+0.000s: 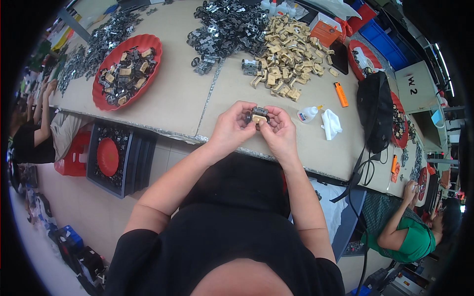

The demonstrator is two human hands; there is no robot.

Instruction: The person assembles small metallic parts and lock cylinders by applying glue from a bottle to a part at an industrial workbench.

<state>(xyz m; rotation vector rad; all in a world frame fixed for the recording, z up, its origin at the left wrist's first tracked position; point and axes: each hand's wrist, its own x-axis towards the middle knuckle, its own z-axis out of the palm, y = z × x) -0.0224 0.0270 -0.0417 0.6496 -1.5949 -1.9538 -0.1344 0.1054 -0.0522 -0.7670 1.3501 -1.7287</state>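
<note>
Just over the table's near edge, a small toy car point(259, 112) with dark wheels and a tan part on it is pinched between both my hands. My left hand point(231, 126) grips its left side with thumb and fingertips. On the other side my right hand point(280, 134) closes round it, the thumb pressed to the tan part. Beyond them lie a heap of dark wheeled chassis point(232, 30) and a heap of tan plastic parts point(285, 55). Right of my hands are a small white glue bottle point(307, 115) and a crumpled white tissue point(331, 125).
An orange lighter point(340, 94) and a black bag point(374, 111) with straps are at the right. A red plate point(101, 93) of toy parts stands at the left. Grey crates point(139, 165) sit below the table edge. Other people work on both sides, one in a green top point(412, 239).
</note>
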